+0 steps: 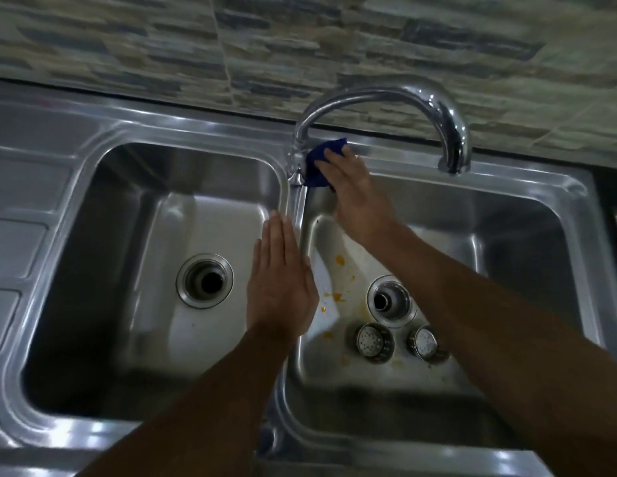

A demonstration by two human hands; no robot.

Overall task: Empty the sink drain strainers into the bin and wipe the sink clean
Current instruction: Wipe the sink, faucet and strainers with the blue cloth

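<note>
Left of the tap [386,108], the left basin [104,277] is sitting with its drain open, and the left hand [281,287] is hovering flat, fingers released, over the divider. Right at the tap's base, the right hand [355,187] is pressing a blue cloth [321,163] against the steel. Below the spout, two strainers [374,341] are lying in the right basin [527,249] among orange scraps [338,297].

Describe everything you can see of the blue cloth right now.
The blue cloth is dark blue, soft and bunched, looking like a small rag. It sits at the back of the sink, pressed against the faucet base by the fingers of the right hand, which cover much of it. One corner sticks up above the fingertips. Whether it is wet cannot be told.
</note>
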